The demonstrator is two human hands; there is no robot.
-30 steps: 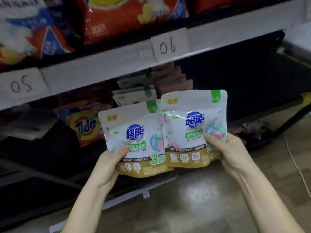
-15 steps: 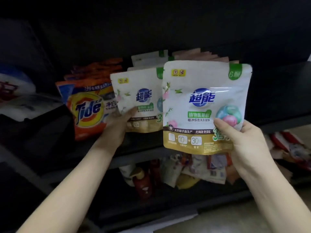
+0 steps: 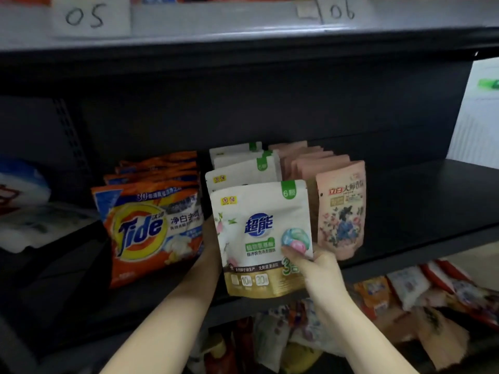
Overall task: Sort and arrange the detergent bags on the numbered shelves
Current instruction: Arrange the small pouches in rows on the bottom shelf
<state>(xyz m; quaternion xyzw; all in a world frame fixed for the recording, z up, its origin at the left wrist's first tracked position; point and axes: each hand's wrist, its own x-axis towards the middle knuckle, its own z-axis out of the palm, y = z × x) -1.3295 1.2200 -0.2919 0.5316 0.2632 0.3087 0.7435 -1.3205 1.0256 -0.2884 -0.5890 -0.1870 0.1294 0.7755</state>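
Your left hand is mostly hidden behind the front white bag and the Tide bag; only the wrist and a bit of palm show, so whether its fingers grip anything cannot be told. Your right hand pinches the white bag at its lower right edge, thumb on the front over the printed pod, fingers out of sight behind. That bag stands upright at the front edge of the middle shelf, heading a row of white bags whose faces are covered. It sits between the Tide bags on the left and the pink bags on the right. Labels 05 and 06 above are cut off at the top. The lower shelf's bags are dim and jumbled.
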